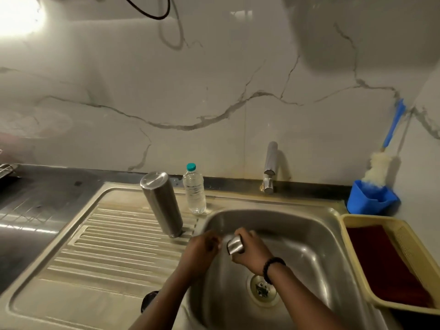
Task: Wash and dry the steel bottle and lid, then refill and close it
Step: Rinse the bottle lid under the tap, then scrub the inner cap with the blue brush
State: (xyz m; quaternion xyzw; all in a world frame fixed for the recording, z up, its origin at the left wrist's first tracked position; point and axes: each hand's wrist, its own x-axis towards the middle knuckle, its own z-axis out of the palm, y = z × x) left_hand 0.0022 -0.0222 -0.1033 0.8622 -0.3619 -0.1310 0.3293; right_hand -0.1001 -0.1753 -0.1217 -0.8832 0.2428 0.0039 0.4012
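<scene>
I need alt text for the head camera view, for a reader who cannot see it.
Over a steel sink, the right hand holds a steel lid while the left hand is close beside it. A steel bottle stands upside down on the drainboard, next to a clear plastic bottle.

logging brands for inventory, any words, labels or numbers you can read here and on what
None can be read.
Plastic water bottle: no label text visible.
Steel bottle, upside down on the drainboard: bare metal.
Lid in the right hand: no marking legible.
</scene>
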